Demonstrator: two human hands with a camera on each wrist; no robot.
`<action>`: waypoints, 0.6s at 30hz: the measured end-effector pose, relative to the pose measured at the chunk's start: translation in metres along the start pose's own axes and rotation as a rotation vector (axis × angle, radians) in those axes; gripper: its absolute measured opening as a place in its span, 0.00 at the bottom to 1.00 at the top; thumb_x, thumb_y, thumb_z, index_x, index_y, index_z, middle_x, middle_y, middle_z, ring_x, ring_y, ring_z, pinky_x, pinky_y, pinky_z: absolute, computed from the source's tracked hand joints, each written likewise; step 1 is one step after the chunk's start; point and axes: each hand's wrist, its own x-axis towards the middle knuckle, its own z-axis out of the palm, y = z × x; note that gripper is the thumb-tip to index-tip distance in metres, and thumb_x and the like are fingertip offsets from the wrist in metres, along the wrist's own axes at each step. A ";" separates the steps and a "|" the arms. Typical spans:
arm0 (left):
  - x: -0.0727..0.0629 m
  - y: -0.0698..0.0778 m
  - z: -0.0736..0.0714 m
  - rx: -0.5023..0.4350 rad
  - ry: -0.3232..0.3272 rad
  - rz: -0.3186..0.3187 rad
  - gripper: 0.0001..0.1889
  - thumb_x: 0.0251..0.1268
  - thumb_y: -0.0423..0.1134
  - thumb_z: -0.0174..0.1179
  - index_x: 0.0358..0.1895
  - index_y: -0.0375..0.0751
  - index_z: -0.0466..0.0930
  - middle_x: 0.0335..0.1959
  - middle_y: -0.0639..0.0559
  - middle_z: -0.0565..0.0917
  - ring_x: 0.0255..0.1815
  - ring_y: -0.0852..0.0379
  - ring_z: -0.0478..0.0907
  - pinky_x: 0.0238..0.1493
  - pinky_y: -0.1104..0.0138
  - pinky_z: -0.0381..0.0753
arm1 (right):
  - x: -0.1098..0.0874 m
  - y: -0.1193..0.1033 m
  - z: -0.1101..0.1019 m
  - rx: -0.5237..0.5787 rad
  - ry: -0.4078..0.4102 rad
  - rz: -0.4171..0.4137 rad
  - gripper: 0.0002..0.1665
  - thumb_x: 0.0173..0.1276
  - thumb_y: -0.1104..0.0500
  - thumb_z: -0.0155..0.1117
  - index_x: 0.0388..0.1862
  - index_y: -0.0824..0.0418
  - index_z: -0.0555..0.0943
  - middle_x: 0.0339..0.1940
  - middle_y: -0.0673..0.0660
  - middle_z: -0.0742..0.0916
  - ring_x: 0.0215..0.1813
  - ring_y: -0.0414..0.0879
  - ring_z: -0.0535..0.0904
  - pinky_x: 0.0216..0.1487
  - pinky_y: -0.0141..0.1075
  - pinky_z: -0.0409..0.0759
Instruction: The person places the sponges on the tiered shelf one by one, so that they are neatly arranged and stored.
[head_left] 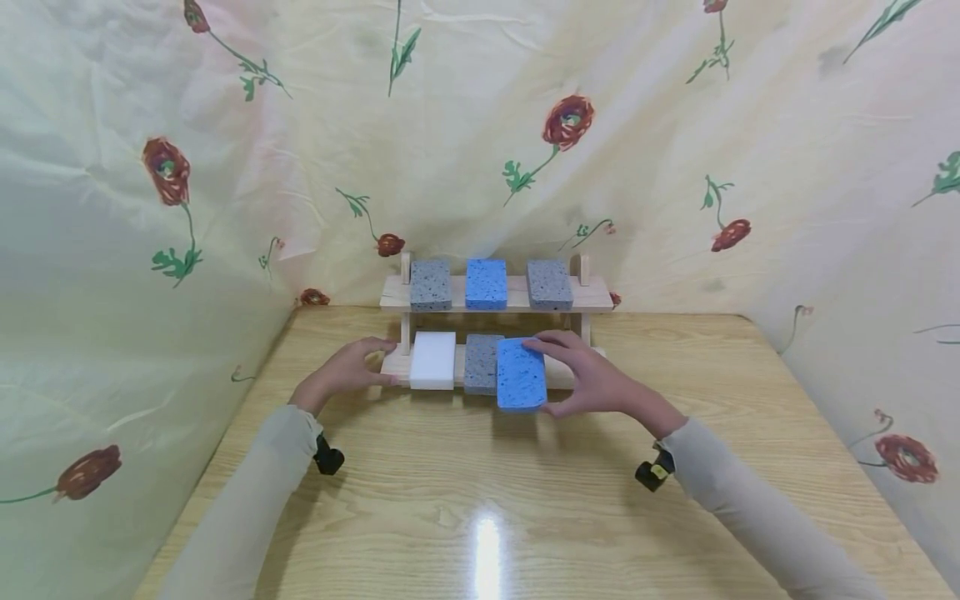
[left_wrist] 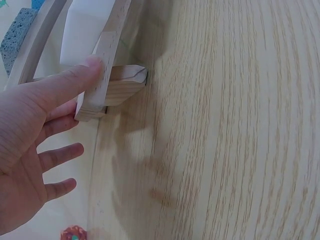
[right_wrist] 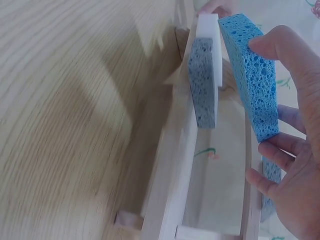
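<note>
My right hand (head_left: 592, 379) holds a blue sponge (head_left: 521, 375) upright between thumb and fingers, in front of the lower shelf of a small two-tier wooden rack (head_left: 596, 295). In the right wrist view this sponge (right_wrist: 252, 75) is off the shelf, apart from the grey one. At the rack's left end, my left hand (head_left: 348, 367) pinches the lower shelf; its thumb (left_wrist: 75, 82) presses the front board while other fingers spread behind. A white sponge (head_left: 432, 361) and a grey speckled sponge (head_left: 478, 364) stand on that lower shelf; the held sponge partly hides the grey one.
On the upper shelf stand a grey sponge (head_left: 431, 286), a blue sponge (head_left: 486, 285) and another grey sponge (head_left: 549, 286). The rack stands on a wood-grain table (head_left: 420, 492), against a flowered cloth (head_left: 465, 167) that hangs behind and at both sides.
</note>
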 end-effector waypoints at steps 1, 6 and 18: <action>0.000 0.000 0.000 0.000 0.000 0.000 0.40 0.62 0.50 0.73 0.73 0.35 0.70 0.75 0.38 0.71 0.78 0.35 0.61 0.78 0.42 0.60 | -0.002 0.001 -0.001 0.007 0.000 0.006 0.58 0.49 0.48 0.85 0.79 0.50 0.67 0.77 0.62 0.69 0.75 0.59 0.64 0.65 0.61 0.76; 0.000 0.001 0.000 0.000 -0.004 -0.006 0.39 0.62 0.49 0.73 0.73 0.35 0.70 0.75 0.38 0.71 0.79 0.35 0.61 0.79 0.42 0.60 | -0.008 0.007 -0.007 0.030 -0.011 0.043 0.58 0.50 0.48 0.84 0.79 0.49 0.66 0.78 0.63 0.67 0.76 0.60 0.62 0.65 0.62 0.76; 0.000 0.001 0.000 -0.007 -0.006 -0.018 0.40 0.62 0.49 0.73 0.73 0.35 0.70 0.76 0.38 0.70 0.79 0.35 0.60 0.79 0.41 0.58 | -0.013 0.013 -0.016 0.009 -0.012 0.061 0.58 0.50 0.50 0.84 0.79 0.52 0.66 0.77 0.64 0.68 0.74 0.60 0.64 0.64 0.61 0.76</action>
